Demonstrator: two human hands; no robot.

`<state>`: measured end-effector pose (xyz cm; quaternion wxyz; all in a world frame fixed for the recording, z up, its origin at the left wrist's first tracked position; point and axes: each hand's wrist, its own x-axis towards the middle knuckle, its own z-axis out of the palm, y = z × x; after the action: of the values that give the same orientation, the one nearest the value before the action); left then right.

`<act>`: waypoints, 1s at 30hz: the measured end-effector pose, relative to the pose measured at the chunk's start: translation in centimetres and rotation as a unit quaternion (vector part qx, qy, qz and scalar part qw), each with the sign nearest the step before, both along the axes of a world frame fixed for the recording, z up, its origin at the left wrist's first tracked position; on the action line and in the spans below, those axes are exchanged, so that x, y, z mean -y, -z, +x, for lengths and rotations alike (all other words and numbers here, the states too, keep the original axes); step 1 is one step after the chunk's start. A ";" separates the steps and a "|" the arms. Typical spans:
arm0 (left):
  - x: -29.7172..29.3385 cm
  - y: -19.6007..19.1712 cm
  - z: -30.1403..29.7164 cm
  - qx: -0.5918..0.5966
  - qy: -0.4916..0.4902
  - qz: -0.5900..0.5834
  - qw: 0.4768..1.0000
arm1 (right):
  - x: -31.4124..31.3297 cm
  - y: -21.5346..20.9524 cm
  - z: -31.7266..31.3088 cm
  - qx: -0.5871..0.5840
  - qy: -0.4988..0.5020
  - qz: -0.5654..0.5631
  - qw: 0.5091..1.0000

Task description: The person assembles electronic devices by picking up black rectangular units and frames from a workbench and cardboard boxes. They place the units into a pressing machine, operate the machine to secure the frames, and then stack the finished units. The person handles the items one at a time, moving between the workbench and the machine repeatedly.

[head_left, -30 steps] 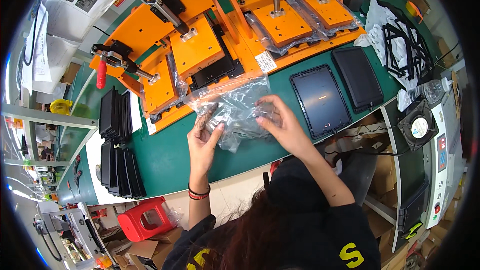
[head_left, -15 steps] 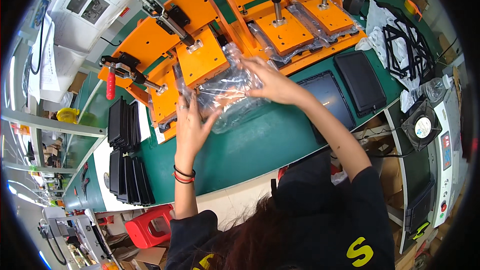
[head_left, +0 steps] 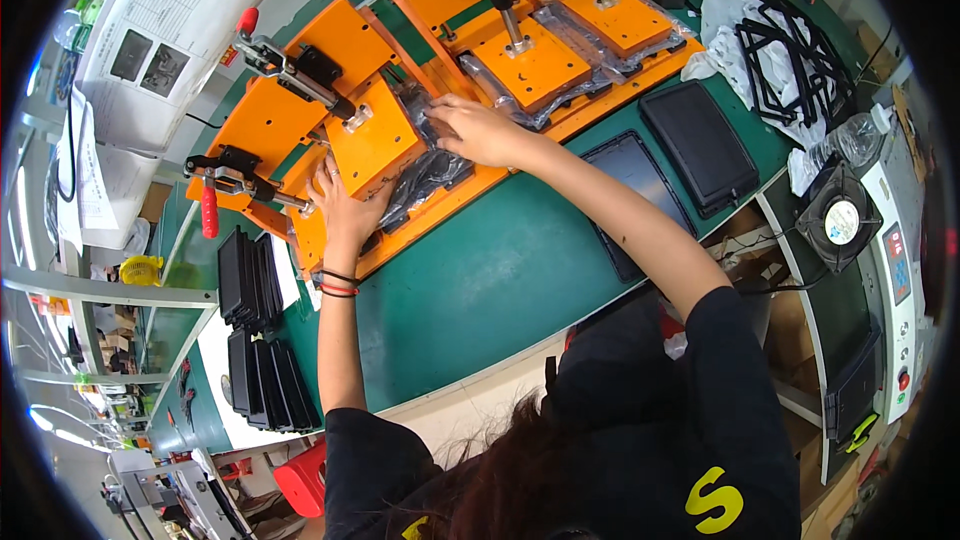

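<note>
A crinkled clear plastic film point(head_left: 425, 175) lies over a dark part in the orange clamp fixture point(head_left: 262, 125), around the near and right edges of a raised orange pressing block point(head_left: 372, 140). My left hand point(head_left: 347, 210) rests at the block's left side, thumb spread from the fingers; some fingertips are hidden in the gap. At the block's right side, my right hand point(head_left: 485, 132) touches the film with bent fingers, its thumb apart from them. A toggle clamp point(head_left: 300, 75) with a red handle stands over the block. What lies under the film is mostly hidden.
A second orange fixture point(head_left: 540, 60) with film under its blocks stands to the right. Black trays point(head_left: 697, 145) lie on the green table point(head_left: 480, 260). Stacked black frames point(head_left: 268, 380) stand at left. A small fan point(head_left: 838, 220) and black gaskets point(head_left: 795, 60) are at right.
Both hands have moved forward and left. The film, earlier raised in front of the block between my hands, now lies lower, against the fixture around the block. The view has shifted slightly.
</note>
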<state>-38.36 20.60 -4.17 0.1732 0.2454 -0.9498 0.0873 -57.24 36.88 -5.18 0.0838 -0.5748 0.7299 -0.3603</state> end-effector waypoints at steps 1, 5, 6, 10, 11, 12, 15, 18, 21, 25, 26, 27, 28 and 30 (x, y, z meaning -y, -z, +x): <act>0.5 -0.1 0.0 0.017 -0.012 0.006 1.000 | 0.1 0.3 0.0 0.002 0.003 -0.018 1.000; -0.9 -2.1 1.3 -0.133 -0.021 0.028 0.990 | -2.4 0.1 0.6 0.015 0.039 -0.137 0.990; -1.6 -3.0 2.0 -0.189 -0.010 0.035 0.981 | -4.2 -1.0 1.4 0.015 0.065 -0.169 0.983; -3.9 -9.7 0.0 -0.346 0.113 -0.078 0.928 | -8.8 -4.8 4.2 0.121 0.102 -0.256 0.954; -3.2 -11.9 -1.9 -0.354 0.142 -0.098 0.919 | -9.5 -5.4 4.8 0.141 0.093 -0.261 0.950; -2.5 -13.9 -4.0 -0.387 0.174 -0.019 0.905 | -10.0 -6.1 5.3 0.161 0.080 -0.269 0.946; 3.8 -19.5 -8.8 -0.329 0.073 0.270 0.902 | -10.9 -7.1 6.7 0.157 0.053 -0.299 0.940; 1.9 -22.5 -9.2 -0.464 0.193 0.546 0.670 | -13.4 -7.1 6.6 0.186 0.059 -0.304 0.933; 0.3 -24.2 -7.9 -0.500 0.275 0.514 0.641 | -15.9 -6.5 5.7 0.204 0.087 -0.294 0.930; 0.5 -21.5 -9.6 -0.110 0.214 0.385 0.891 | -18.3 -5.6 5.2 0.220 0.108 -0.273 0.930; 0.7 -19.4 -9.0 -0.047 0.245 0.214 0.944 | -18.5 -5.8 5.5 0.232 0.098 -0.276 0.928; 0.2 -17.5 -8.5 0.019 0.271 0.037 0.962 | -18.7 -5.9 5.6 0.243 0.093 -0.277 0.925; -3.7 -20.0 -9.8 0.125 0.133 0.394 0.901 | -19.1 -5.6 5.5 0.260 0.105 -0.286 0.916; -4.6 -19.1 -9.4 0.034 0.237 0.309 0.920 | -20.1 -5.2 5.3 0.264 0.125 -0.303 0.907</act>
<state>-47.76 25.23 14.91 0.0718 0.0509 -0.9653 -0.2460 -51.93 56.96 0.00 0.0497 -0.3600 0.6029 -0.7102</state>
